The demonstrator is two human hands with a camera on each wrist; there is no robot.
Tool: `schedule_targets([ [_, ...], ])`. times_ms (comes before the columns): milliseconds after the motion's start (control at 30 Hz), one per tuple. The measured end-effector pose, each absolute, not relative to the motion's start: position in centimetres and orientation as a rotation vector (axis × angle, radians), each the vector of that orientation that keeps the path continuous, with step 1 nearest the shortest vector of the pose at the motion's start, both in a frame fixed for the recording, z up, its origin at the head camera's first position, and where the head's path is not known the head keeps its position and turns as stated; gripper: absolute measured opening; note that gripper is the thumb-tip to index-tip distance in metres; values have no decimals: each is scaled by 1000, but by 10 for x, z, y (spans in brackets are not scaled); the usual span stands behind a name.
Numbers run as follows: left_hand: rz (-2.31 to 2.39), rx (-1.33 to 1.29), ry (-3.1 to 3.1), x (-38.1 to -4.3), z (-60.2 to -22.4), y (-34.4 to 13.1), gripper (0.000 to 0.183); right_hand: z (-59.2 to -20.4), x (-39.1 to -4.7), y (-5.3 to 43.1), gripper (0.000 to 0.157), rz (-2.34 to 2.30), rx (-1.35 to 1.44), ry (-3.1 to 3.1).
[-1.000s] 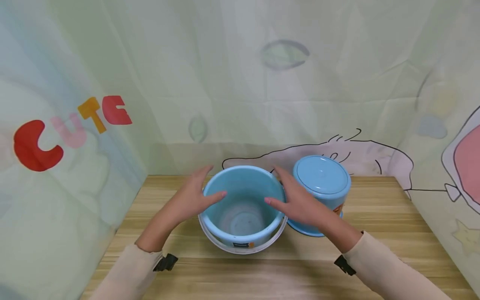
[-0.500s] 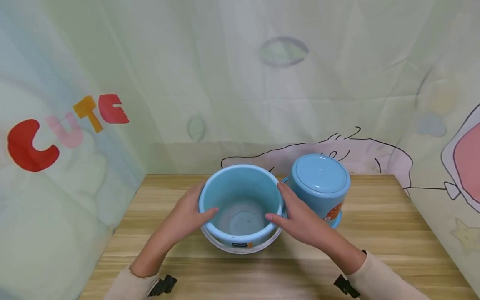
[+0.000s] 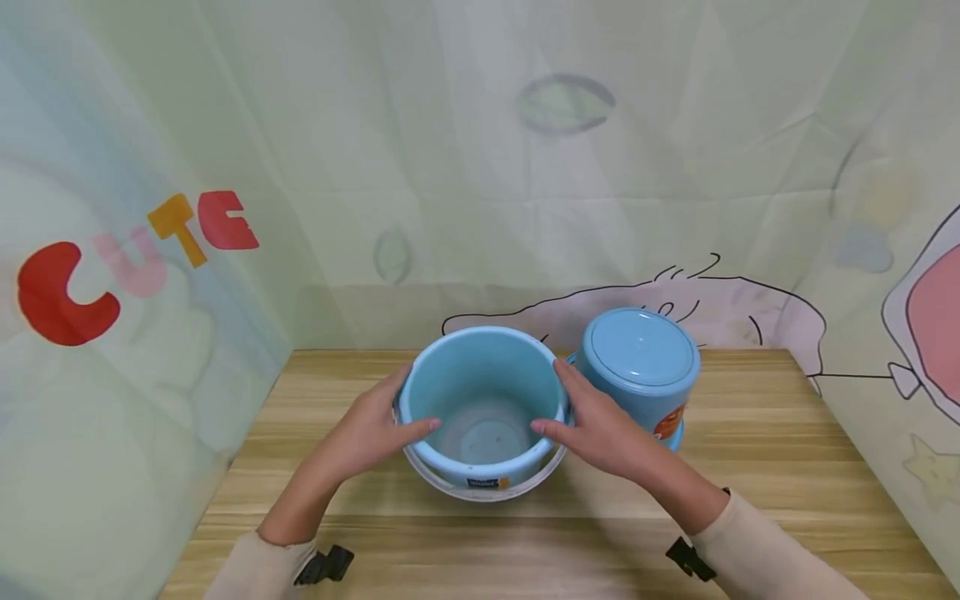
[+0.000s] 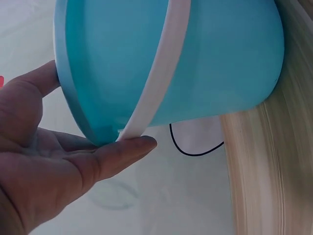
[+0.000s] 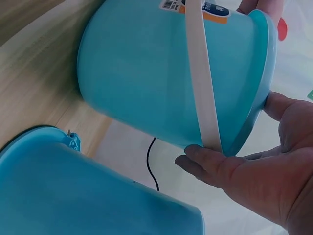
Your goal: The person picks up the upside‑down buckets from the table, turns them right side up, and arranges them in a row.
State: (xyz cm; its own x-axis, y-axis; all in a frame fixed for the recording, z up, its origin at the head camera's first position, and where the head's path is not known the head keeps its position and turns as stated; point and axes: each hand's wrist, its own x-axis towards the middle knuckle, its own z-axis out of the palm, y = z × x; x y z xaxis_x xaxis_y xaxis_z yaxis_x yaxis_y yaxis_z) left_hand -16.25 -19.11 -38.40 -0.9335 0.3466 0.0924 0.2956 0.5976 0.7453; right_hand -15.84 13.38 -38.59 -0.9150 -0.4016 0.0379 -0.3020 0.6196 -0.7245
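A light-blue bucket (image 3: 483, 367) stands upright at the middle of the table, its mouth facing up. Its white handle (image 3: 487, 493) hangs down on the near side, below a small label. My left hand (image 3: 371, 429) grips the left side of the rim, thumb over the edge and fingers along the outside. On the opposite side, my right hand (image 3: 600, 429) holds the rim the same way. The left wrist view shows a fingertip of the left hand (image 4: 49, 166) beside the handle's end; the right hand's fingers (image 5: 208, 159) lie at the other end.
A second blue bucket (image 3: 641, 350) with an orange sticker stands upside down just right of the first, close behind my right hand. The wooden table (image 3: 780, 467) meets a printed curtain (image 3: 337, 208) at the back and sides.
Both hands came down from around the bucket's mouth and took hold of its rim. Over the last half second, hands and bucket have hardly moved.
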Motion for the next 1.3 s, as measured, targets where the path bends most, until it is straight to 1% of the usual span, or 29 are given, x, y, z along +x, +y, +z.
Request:
schedule_targets([
  [267,1215,506,2792,-174,-383,-189,93,-388,-171,136,93,-1173,-630,2708],
  [433,1207,455,2773,-183,-382,-190,96,-386,-178,135,93,-1186,-581,2687],
  [700,1271,463,2719,-195,-384,-192,93,-387,-189,131,92,-1226,-526,2663],
  [933,1277,475,2707,-207,-383,-192,96,-385,-201,128,89,-1239,-504,2646],
  [1300,1310,507,2658,-229,-383,-194,89,-382,-219,122,89,-1253,-443,2616],
])
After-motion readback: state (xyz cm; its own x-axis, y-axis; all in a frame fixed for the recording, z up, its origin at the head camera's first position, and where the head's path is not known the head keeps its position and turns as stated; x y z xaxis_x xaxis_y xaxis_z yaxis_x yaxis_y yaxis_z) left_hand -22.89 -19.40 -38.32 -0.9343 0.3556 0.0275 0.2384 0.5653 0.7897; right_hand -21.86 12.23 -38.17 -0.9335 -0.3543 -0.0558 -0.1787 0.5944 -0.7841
